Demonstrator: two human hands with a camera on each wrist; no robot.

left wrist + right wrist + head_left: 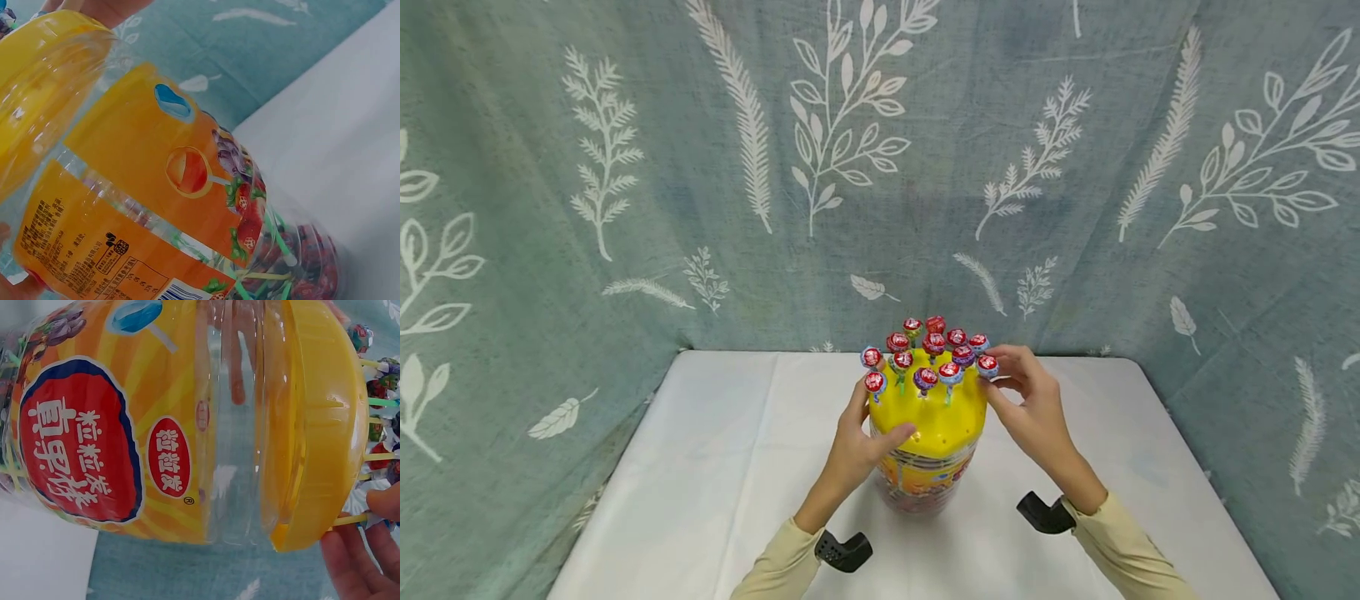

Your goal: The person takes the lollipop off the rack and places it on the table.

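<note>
A clear plastic candy jar [921, 477] with an orange label stands upright on the table, topped by a domed yellow lid [951, 427]. Several wrapped lollipops [926, 380] stick up from the lid, their sticks set in it. My left hand [856, 446] grips the lid's left side, thumb over the top and fingers behind. At the lid's right edge, my right hand [1036, 404] pinches a lollipop [987, 367] with a blue-and-red wrapper. In the right wrist view its pale yellow stick [350, 519] meets the lid's edge between thumb and fingers.
The jar stands on a white-covered table [730, 467]. More lollipops [306, 262] lie inside the jar's lower part. Small holes dot the lid's near side. A green leaf-patterned curtain [925, 208] hangs behind and on both sides. Each wrist carries a black camera mount [844, 552].
</note>
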